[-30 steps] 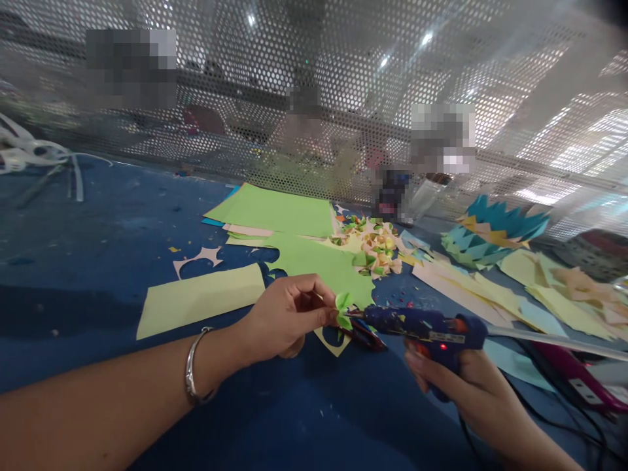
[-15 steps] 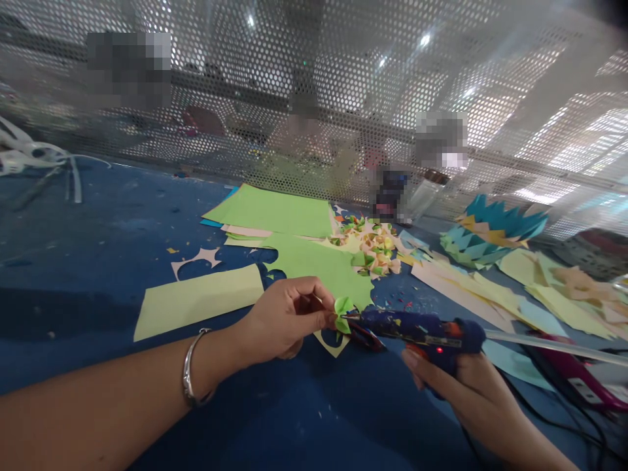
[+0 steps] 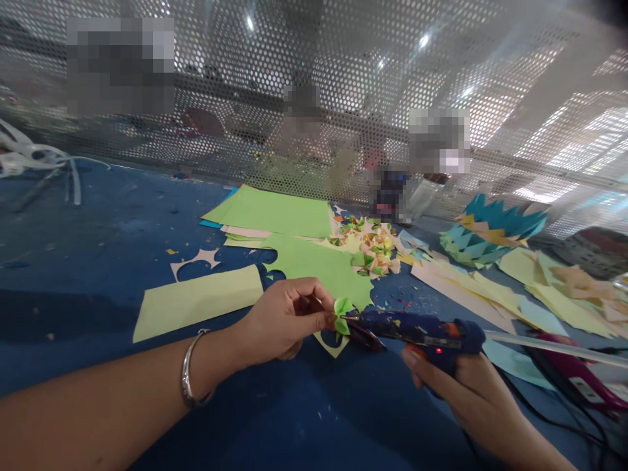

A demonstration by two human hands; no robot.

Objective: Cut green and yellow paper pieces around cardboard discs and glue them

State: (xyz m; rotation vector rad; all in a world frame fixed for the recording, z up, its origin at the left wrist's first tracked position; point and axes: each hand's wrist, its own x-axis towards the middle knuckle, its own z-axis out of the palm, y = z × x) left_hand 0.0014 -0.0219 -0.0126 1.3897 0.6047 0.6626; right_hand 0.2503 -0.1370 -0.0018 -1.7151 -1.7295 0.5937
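Between thumb and fingers, my left hand (image 3: 289,318) pinches a small curled green paper piece (image 3: 342,307). A dark blue hot glue gun (image 3: 422,332) with a lit red light is gripped in my right hand (image 3: 471,386). Its metal nozzle points left and meets the green paper piece; whether glue is coming out cannot be seen. From the gun's back end runs a long clear glue stick (image 3: 554,347). Under the hands lies a pale yellow paper scrap (image 3: 334,347) with a round hole, and beside it a dark red object, partly hidden by the gun.
Green paper sheets (image 3: 289,209) and a pile of small curled paper pieces (image 3: 377,245) lie ahead. A pale yellow strip (image 3: 199,302) is at left. Rightward are a blue zigzag paper crown (image 3: 495,226), paper scraps, and a magenta power strip (image 3: 579,376) with cords. A perforated metal screen (image 3: 220,98) stands behind.
Almost nothing differs. Both hands, the glue gun and the green paper piece keep their places; the view has shifted very slightly.
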